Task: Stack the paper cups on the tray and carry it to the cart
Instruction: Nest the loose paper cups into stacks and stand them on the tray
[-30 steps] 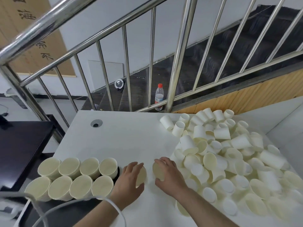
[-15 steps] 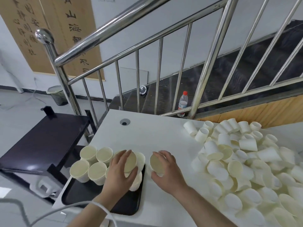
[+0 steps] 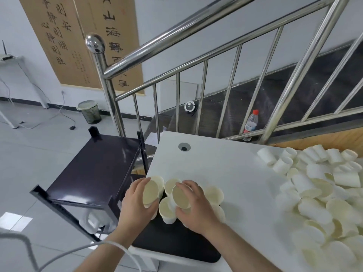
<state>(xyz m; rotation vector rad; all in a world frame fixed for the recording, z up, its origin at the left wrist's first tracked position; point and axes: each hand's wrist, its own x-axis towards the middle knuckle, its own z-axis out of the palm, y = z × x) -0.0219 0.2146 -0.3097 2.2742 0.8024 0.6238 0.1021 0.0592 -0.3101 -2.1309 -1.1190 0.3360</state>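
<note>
A black tray [image 3: 176, 242] lies at the white table's near left corner with several upright paper cups [image 3: 213, 194] on it. My left hand [image 3: 135, 207] grips one cream paper cup [image 3: 150, 192] over the tray's left cups. My right hand [image 3: 196, 209] grips another cup [image 3: 180, 196] just beside it, above the tray's middle cups. A big heap of loose paper cups [image 3: 318, 195] covers the table's right side. The black cart [image 3: 94, 169] stands left of the table.
A steel stair railing [image 3: 176, 32] runs behind the white table [image 3: 225, 169], with a plastic bottle [image 3: 250, 122] on the stairs. A waste bin [image 3: 89, 111] and cables lie on the floor at left. A white cable [image 3: 59, 256] crosses my left forearm.
My view has swung left, showing the cart fully. Both hands carried their cups leftward from the table onto the tray area, now held over the standing cups.
</note>
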